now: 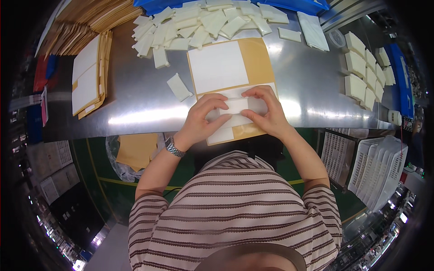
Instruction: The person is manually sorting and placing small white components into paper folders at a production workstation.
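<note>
White and small, a flat pad (236,105) sits in the middle of the frame — I see both hands on it. My left hand (202,121) pinches its left end with thumb and fingers, and my right hand (266,113) pinches its right end with curled fingers. The pad lies on a tan sheet (257,58) with a big white square, on the shiny metal table (135,104). A heap of white pads (199,25) fills the top of the frame — more tan sheets (90,77) are stacked at the upper left.

The 1 head-worn fisheye view looks steeply down, close over the steel table (135,108).
</note>
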### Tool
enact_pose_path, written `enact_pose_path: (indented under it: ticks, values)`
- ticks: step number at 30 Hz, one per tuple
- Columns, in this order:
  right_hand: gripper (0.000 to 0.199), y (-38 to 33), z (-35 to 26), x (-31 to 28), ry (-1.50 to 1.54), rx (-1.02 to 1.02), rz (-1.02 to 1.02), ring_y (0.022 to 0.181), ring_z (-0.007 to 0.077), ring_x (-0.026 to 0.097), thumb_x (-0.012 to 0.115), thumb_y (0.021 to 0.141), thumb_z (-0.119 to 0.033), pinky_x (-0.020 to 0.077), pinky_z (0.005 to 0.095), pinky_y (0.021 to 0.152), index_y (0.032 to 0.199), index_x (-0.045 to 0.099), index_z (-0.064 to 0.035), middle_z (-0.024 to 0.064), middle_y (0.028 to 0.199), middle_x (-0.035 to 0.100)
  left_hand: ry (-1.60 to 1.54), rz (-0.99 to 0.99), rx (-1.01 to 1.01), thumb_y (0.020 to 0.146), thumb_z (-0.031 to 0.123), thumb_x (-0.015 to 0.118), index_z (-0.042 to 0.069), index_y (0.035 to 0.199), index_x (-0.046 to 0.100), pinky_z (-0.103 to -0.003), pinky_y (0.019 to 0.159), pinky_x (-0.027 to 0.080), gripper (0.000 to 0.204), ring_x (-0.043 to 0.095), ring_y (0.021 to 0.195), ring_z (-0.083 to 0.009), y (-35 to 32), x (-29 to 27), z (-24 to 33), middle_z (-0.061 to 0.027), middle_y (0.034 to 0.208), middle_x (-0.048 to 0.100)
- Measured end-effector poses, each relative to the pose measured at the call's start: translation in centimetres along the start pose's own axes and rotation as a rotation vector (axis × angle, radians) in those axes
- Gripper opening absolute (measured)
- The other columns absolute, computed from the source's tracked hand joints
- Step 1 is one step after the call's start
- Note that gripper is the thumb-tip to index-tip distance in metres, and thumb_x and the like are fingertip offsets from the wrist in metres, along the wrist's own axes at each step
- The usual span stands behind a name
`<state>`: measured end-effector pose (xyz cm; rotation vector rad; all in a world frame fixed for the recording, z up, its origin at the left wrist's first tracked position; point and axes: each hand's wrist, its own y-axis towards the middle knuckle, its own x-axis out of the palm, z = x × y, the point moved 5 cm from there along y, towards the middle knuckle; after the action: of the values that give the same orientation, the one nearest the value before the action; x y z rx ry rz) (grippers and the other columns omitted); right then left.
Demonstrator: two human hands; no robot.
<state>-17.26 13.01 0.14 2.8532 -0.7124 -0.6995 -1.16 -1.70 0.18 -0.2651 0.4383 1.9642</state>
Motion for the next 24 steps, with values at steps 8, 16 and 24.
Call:
enact_pose_path:
  ticks: [8,16,24]
  values:
    - [0.031,0.7,-0.9,0.0,-0.059,-0.073,-0.045,0.114,0.0278,0.059,0.084,0.082,-0.011,0.0499,0.0394,0.098,0.110,0.072,-0.0066,0.0073,0.116,0.070,0.166,-0.025,0.129,0.091,0.005,0.073,0.010,0.125,0.071,-0.035,0.095,0.051,0.034,0.062,0.116,-0.0272,0.1,0.3,0.9,-0.0103,0.125,0.065]
    - [0.021,2.3,-1.0,-0.4,-0.301,-0.297,-0.105,0.118,0.0318,0.060,0.077,0.087,-0.009,0.0500,0.0411,0.099,0.107,0.074,-0.0051,0.0081,0.119,0.071,0.423,-0.036,0.211,0.094,0.012,0.070,0.019,0.133,0.071,-0.052,0.118,0.033,0.040,0.060,0.118,-0.0237,0.1,0.7,1.1,-0.0075,0.124,0.063]
    - [0.036,8.9,2.3,-2.0,-0.153,-0.222,-0.451,0.138,0.0337,0.051,0.058,0.091,0.009,0.0434,0.0423,0.113,0.122,0.071,-0.0052,0.0094,0.138,0.065,0.241,-0.150,0.153,0.094,0.011,0.071,0.016,0.128,0.074,-0.058,0.126,0.020,0.034,0.062,0.118,-0.0235,1.1,0.0,0.6,-0.0069,0.123,0.064]
